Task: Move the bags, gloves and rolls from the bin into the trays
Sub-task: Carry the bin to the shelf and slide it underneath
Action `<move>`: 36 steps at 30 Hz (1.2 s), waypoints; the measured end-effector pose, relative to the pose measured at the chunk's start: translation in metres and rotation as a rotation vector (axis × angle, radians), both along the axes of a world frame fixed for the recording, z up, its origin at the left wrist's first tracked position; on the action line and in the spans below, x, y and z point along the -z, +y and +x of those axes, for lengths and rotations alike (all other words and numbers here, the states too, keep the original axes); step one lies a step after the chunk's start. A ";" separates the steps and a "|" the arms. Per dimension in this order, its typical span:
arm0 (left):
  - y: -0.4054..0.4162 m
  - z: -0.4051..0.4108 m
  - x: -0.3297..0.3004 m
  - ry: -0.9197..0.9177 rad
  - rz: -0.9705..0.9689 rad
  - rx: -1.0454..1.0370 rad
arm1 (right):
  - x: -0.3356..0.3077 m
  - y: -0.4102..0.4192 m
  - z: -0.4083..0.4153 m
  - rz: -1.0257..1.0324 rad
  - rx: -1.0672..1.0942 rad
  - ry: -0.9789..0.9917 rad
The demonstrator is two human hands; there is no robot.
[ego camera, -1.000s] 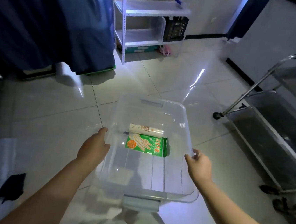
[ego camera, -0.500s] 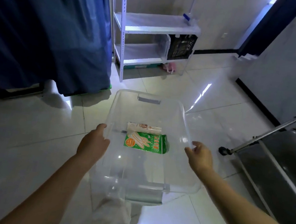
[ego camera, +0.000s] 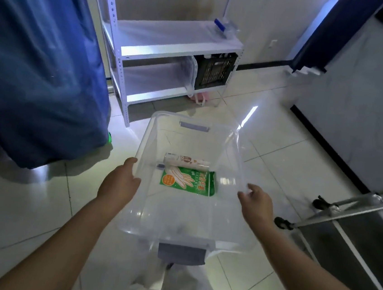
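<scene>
Shelf (ego camera: 173, 41) nearer, hands (ego camera: 119, 182) holding bin (ego camera: 183, 236), cart (ego camera: 354, 209) right

Head-worn view looks forward and steeply down, close over the bin (ego camera: 191, 159).

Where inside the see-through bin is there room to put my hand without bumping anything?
The near half of the clear bin, between the left hand and right hand, is bare. The far end by the grey handle is free too. The middle is crowded: the green glove pack and white roll lie there.
</scene>
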State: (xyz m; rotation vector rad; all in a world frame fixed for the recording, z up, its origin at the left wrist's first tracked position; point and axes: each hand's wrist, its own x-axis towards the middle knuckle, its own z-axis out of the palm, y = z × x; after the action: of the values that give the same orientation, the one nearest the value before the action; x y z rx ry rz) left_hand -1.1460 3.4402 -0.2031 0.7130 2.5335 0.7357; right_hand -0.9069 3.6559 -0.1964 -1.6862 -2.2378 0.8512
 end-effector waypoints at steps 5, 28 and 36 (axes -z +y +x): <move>0.087 -0.066 0.016 -0.037 -0.034 -0.044 | 0.024 0.096 -0.078 -0.017 -0.045 -0.024; 0.335 -0.420 0.116 -0.159 -0.195 -0.304 | 0.128 0.399 -0.517 -0.124 -0.326 -0.154; 0.377 -0.512 0.204 -0.156 -0.222 -0.409 | 0.219 0.453 -0.639 -0.153 -0.365 -0.146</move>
State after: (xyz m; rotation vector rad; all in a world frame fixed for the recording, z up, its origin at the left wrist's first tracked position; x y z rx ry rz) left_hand -1.6578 3.8174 -0.4066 0.0588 2.5859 0.5927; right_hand -1.5463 4.1085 -0.4157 -1.4619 -2.6960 1.0298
